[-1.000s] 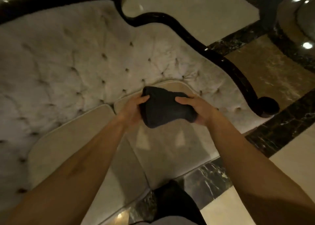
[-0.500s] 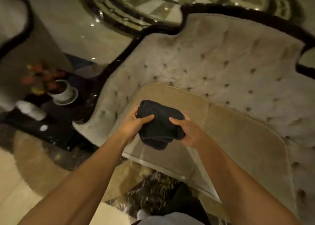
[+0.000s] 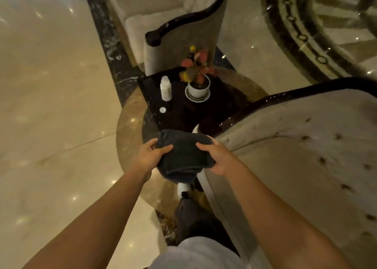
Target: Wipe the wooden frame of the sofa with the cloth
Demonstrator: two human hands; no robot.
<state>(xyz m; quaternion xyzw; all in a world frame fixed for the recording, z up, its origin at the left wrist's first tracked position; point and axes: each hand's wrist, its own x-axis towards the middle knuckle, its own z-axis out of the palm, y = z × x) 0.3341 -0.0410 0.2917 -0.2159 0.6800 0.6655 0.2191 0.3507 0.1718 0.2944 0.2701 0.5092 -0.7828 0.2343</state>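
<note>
Shiny tan floor (image 3: 51, 105) lies wide and bare to the left of the cloth. The left hand (image 3: 150, 158) grips the left side of the dark cloth (image 3: 183, 155), thumb on top and fingers curled under it. The right hand (image 3: 219, 158) grips the right side the same way. The folded cloth sits in the air, just in front of the sofa's dark wooden frame (image 3: 285, 95), not touching it. Behind the cloth stands a small black table (image 3: 183, 109) with a white bottle (image 3: 165, 88) and a flower pot (image 3: 199, 88). To the right of the cloth is the soft sofa (image 3: 306, 146) with buttons.
</note>
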